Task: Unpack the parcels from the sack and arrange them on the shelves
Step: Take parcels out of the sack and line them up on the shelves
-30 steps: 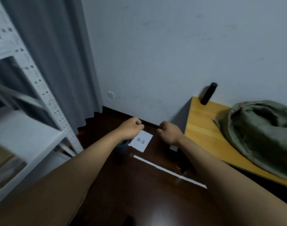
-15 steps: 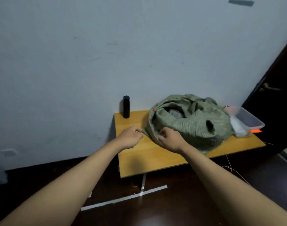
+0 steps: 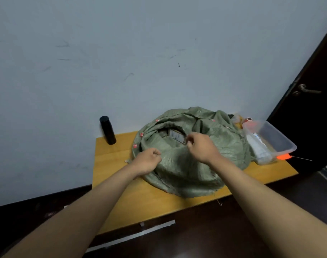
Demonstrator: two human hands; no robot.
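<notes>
You are hovering your loosely fisted, empty left hand (image 3: 147,162) at the sack's (image 3: 192,164) nine o'clock edge while your curled right hand (image 3: 201,148) is reaching near its mouth, grip unclear.

Head view: worn on the head, aimed forward and down.
Nearness: the table (image 3: 121,183) and sack (image 3: 196,164) are seen within arm's reach.
Shared views: only one is given.

Bare forearms (image 3: 95,200), no sleeves

Scuffed pale wall (image 3: 121,62), dark floor (image 3: 205,237), wood table (image 3: 140,200), dark door (image 3: 315,108) at rt.
</notes>
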